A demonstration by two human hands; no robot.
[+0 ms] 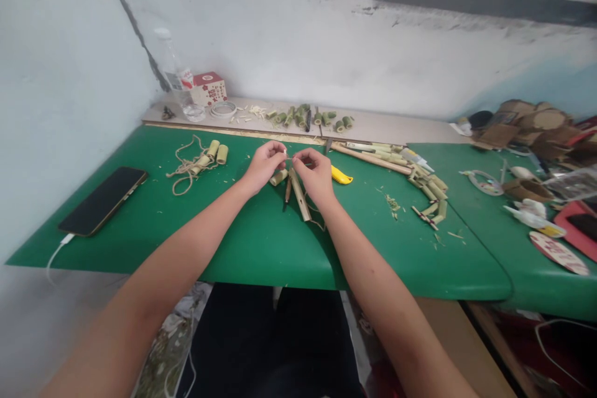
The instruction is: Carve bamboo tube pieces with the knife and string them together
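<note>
My left hand (267, 168) and my right hand (313, 175) meet over the green table, their fingertips nearly touching. The left thumb and finger pinch a small white piece (285, 153). My right fingers are closed in a pinch on what looks like the end of a thin cord (319, 224), which loops out below that hand; the fingers partly hide it. Under the hands lie a split bamboo tube (301, 198), a short bamboo section (278, 178) and a slim dark-tipped tool (286, 194). A yellow utility knife (342, 176) lies just right of my right hand.
Twine (183, 169) and bamboo pieces (222, 154) lie left, near a phone (103, 200) on a cable. A wooden-handled hammer (368, 158) and linked bamboo pieces (433, 202) lie right. Behind are a bottle (180, 84), tape (223, 110) and cut bamboo (298, 115).
</note>
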